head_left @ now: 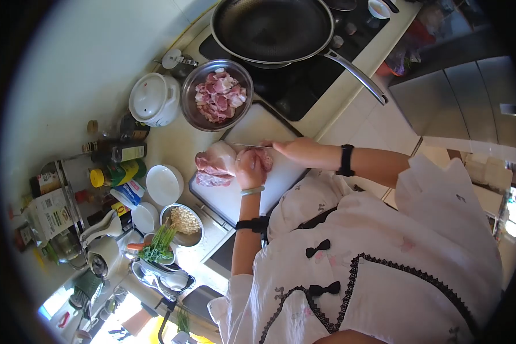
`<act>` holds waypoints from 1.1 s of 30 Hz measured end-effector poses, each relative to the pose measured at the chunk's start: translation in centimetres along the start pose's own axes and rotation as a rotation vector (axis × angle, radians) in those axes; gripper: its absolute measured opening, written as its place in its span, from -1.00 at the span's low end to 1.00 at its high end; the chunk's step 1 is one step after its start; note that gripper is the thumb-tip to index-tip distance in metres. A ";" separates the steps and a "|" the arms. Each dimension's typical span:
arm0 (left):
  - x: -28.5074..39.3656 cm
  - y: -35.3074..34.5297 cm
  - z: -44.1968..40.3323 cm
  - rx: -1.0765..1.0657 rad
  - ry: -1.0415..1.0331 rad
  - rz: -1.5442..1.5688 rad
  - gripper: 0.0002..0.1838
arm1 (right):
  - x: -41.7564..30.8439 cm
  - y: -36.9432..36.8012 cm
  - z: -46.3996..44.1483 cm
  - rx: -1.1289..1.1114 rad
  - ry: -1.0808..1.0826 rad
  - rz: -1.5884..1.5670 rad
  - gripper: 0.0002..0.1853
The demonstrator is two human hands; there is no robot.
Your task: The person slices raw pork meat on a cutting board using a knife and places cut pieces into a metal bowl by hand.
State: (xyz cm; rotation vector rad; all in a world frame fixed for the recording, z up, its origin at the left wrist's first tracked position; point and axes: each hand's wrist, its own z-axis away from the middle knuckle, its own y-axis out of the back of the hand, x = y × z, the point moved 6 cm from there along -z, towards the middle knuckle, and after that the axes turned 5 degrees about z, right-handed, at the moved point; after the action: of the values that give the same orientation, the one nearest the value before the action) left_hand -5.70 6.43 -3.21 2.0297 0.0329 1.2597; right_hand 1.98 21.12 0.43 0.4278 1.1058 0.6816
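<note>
A large piece of raw meat (215, 163) with pale skin and fat lies on the white cutting board (223, 198). My left hand (250, 171) presses down on its right end, fingers curled over the meat. In my right hand (285, 150) is a knife (247, 145), its thin blade seen nearly edge-on along the meat's far side. The handle is hidden in my closed fingers. Just beyond the board, a steel bowl (189, 109) holds cut chunks of raw meat (219, 94).
A large frying pan (272, 28) sits on the black stove (304, 86), its handle (358, 77) reaching toward the right. A white lidded pot (153, 98), a white bowl (164, 185), a bowl of peeled garlic-like pieces (184, 221) and green herbs (159, 245) stand left of the board.
</note>
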 end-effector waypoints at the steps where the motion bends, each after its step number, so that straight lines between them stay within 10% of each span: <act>1: -0.1 0.4 0.2 0.037 0.022 0.072 -0.81 | 0.3 0.4 0.6 -0.006 0.004 0.005 -0.55; 3: 0.1 1.1 0.9 0.068 0.046 0.141 -0.81 | 0.0 0.9 1.5 -0.027 0.074 0.398 -0.61; 16: 1.9 -0.7 2.1 -0.046 -0.010 -0.156 -0.65 | -1.0 -0.7 4.3 -0.101 0.157 0.473 -0.79; 21: 1.6 -1.3 2.1 -0.073 0.023 -0.124 -0.65 | -5.0 -0.2 0.4 0.452 0.396 0.260 -0.76; 27: 2.0 -1.3 2.1 -0.095 -0.046 -0.138 -0.72 | -4.3 -1.0 0.7 0.577 0.440 0.244 -0.76; 31: 2.5 -1.0 2.1 -0.066 -0.081 -0.099 -0.77 | -1.0 -2.6 3.5 -0.088 0.065 0.343 -0.62; 33: 2.1 -1.4 2.2 -0.122 -0.029 -0.085 -0.77 | -2.5 -2.5 1.4 0.091 0.142 0.315 -0.64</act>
State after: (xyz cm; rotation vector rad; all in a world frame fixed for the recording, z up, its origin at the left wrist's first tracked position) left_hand -2.46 7.02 -2.98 1.9216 0.0270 1.1513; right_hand 3.27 17.61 1.02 0.6482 1.2192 0.9521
